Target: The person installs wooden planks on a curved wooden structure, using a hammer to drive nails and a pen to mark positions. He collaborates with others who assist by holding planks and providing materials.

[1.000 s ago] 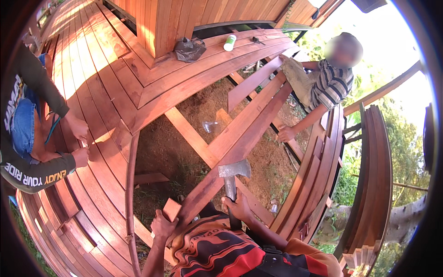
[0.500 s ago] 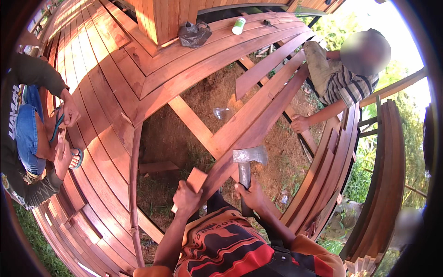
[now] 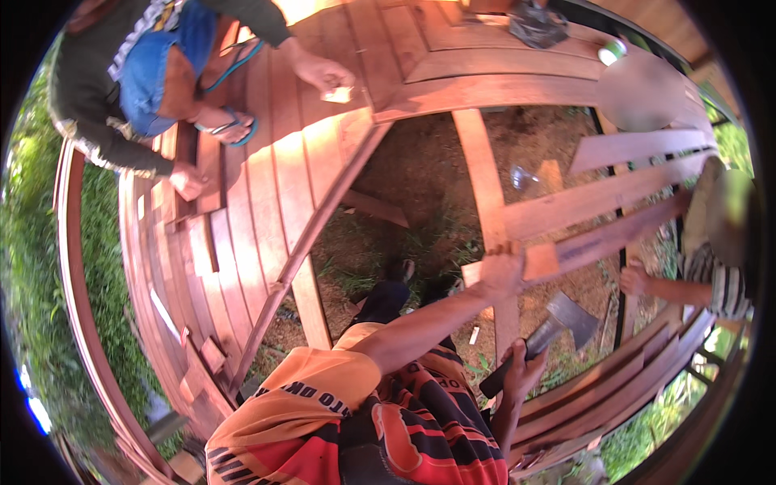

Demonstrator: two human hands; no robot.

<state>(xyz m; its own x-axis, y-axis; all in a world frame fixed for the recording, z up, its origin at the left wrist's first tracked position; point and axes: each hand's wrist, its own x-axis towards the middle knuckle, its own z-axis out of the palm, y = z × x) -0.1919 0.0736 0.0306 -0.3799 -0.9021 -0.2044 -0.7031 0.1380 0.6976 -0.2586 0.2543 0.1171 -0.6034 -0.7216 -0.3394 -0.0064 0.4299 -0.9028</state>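
Observation:
My left hand (image 3: 501, 271) is closed on a short wooden block (image 3: 541, 260), which lies across the near end of a long plank (image 3: 606, 242). My right hand (image 3: 524, 370) grips the dark handle of a hatchet (image 3: 572, 321), its metal head pointing up and to the right, apart from the block. Below the planks runs a wooden joist (image 3: 482, 162) over bare soil. At the upper left, a crouching co-worker's hand (image 3: 326, 77) holds out a small pale piece. Another person's hand (image 3: 636, 279) rests near the framing at the right.
An open gap in the deck shows soil (image 3: 420, 186) beneath me. Laid deck boards (image 3: 267, 210) stretch along the left, with offcuts (image 3: 206, 376) on them. Stacked boards (image 3: 598, 396) lie at the lower right. A black plastic bag (image 3: 537, 26) and a white-green container (image 3: 613, 52) stand at the back.
My view has swung left, so the scene sits farther right. The hatchet now tilts right. The co-worker at the left has stretched one arm out toward the gap.

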